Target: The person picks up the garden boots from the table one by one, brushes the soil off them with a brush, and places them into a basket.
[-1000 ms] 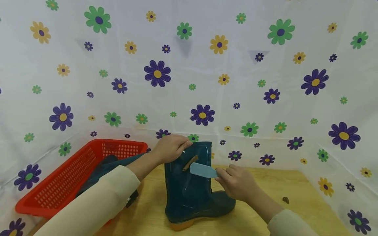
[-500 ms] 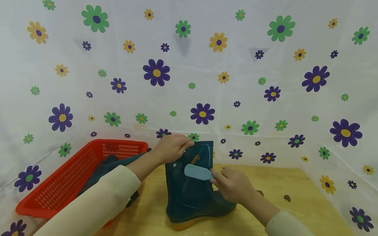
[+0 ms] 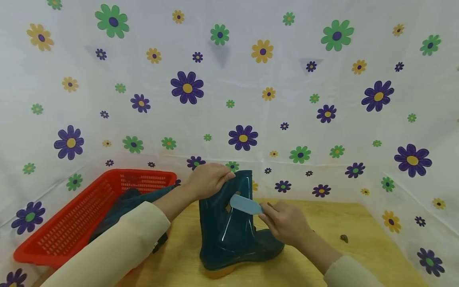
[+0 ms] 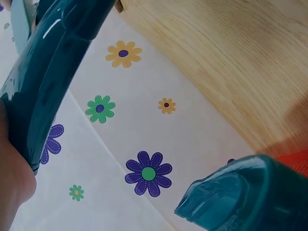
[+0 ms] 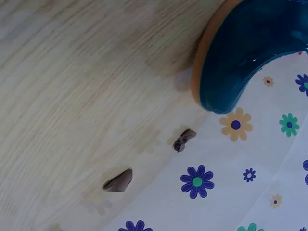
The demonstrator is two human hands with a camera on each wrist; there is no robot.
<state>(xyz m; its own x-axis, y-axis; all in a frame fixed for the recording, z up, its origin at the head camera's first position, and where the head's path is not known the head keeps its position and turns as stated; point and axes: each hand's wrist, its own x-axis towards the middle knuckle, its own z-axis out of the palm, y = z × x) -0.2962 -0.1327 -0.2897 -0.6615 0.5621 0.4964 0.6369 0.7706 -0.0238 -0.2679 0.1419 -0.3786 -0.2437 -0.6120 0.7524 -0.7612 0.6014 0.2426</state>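
Note:
A dark teal rubber boot [image 3: 233, 239] with a tan sole stands upright on the wooden table. My left hand [image 3: 209, 181] grips the top of its shaft, the thumb over the rim. In my right hand [image 3: 287, 223] is the handle end of a light blue flat-bladed scraper [image 3: 245, 204], whose rounded blade lies over the shaft's side. Brown, mud-like smears [image 3: 228, 207] show around the blade tip; the blade covers part of them. The left wrist view shows the boot shaft [image 4: 45, 77] beside my left hand, and the right wrist view shows the boot's toe [image 5: 231, 72].
At the left, a red perforated basket [image 3: 71, 227] contains another teal boot [image 3: 118, 211], partly behind my left forearm. Small brown clumps [image 5: 119, 182] lie on the table [image 3: 362, 223] right of the standing boot. A flower-printed white sheet [image 3: 229, 119] hangs behind and at the sides.
The scraper blade dipped down and left over the brown smear, then rose back up and right. Less brown shows around the blade. The boot's upper shaft has shifted slightly left; my left hand keeps its grip.

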